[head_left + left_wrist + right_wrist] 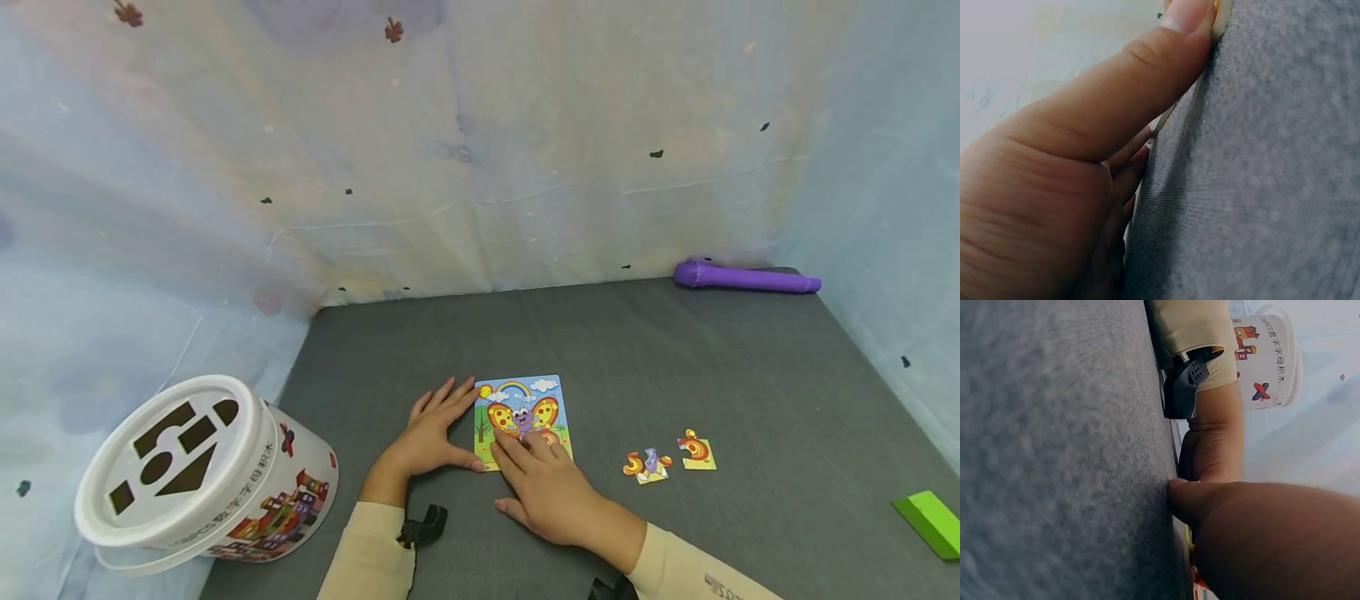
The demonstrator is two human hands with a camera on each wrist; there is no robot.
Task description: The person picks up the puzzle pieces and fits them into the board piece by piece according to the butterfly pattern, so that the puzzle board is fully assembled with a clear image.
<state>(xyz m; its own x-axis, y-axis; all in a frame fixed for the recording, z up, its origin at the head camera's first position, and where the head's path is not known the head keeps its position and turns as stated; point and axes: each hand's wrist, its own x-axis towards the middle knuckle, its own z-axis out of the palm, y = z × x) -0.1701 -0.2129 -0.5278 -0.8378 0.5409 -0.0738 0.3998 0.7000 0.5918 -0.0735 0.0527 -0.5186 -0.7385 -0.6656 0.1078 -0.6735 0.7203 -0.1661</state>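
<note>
A square butterfly jigsaw puzzle (517, 387) lies flat on the grey table, with a rainbow, sun and cloud along its top. My left hand (429, 440) is at its left side, fingers spread and fairly straight; in the left wrist view the thumb (1141, 81) touches the board's edge. Fingertips of my right hand (553, 493) rest on the lower part of the picture and cover some of it. Whether a piece lies under them is hidden. To the right are two loose puzzle pieces, a purple-and-orange one (651, 466) and an orange-and-yellow one (699, 451).
A white lidded bucket (300, 492) with shaped holes in its lid stands at the left. At the back right of the table (420, 342) lies a purple stick-like object (750, 277). A green block (930, 521) is near the right edge. Patterned cloth (525, 167) hangs around the table.
</note>
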